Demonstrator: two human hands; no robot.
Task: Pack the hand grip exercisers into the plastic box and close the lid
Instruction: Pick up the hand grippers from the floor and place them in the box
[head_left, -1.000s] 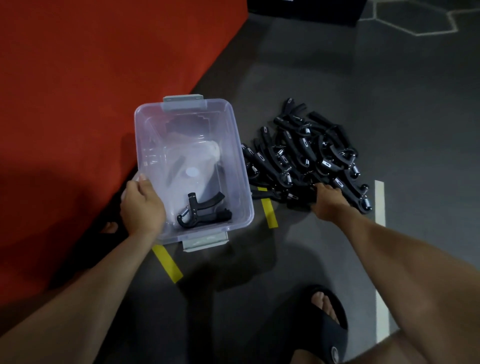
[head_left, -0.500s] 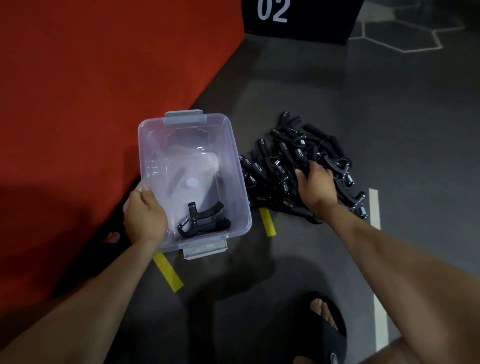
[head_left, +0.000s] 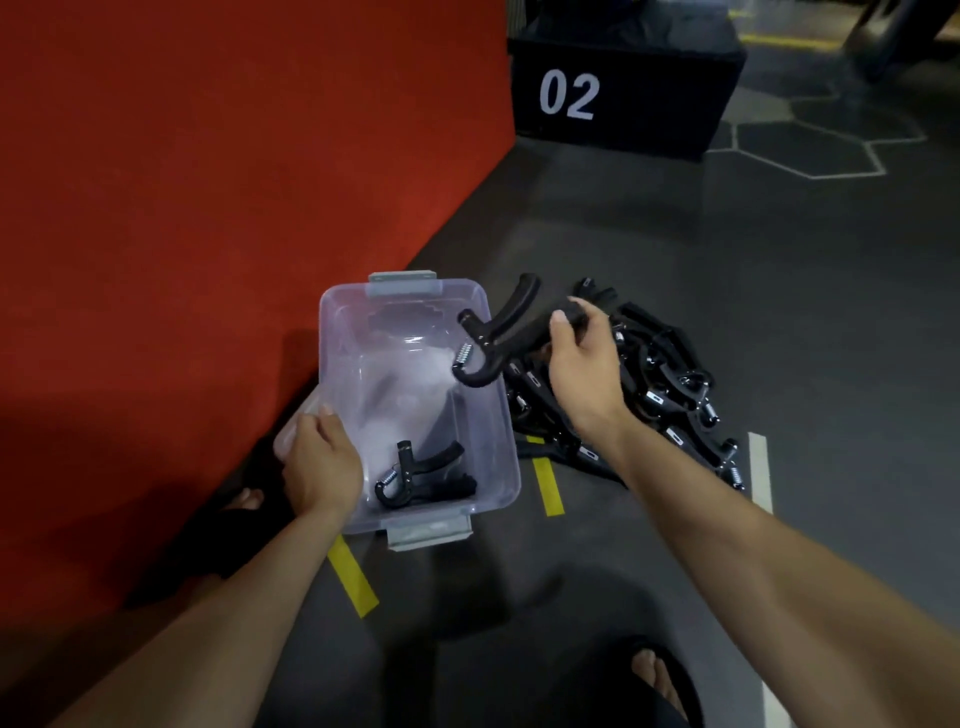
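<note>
Presently: right hand (head_left: 582, 374) grips black spring-loaded hand grip exerciser (head_left: 491, 338) above clear plastic box (head_left: 498, 415); left hand (head_left: 319, 462) holds its near-left rim, fingertips hidden. Black exerciser pile (head_left: 670, 384) right, tangled, uncountable.

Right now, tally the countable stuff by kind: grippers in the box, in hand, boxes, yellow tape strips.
Black hand grip exercisers inside the clear plastic box: 1
Black hand grip exercisers held in the right hand: 1
Clear plastic boxes: 1
Yellow tape strips on the floor: 2
Total: 5
Floor pile: too tangled to count.
</note>
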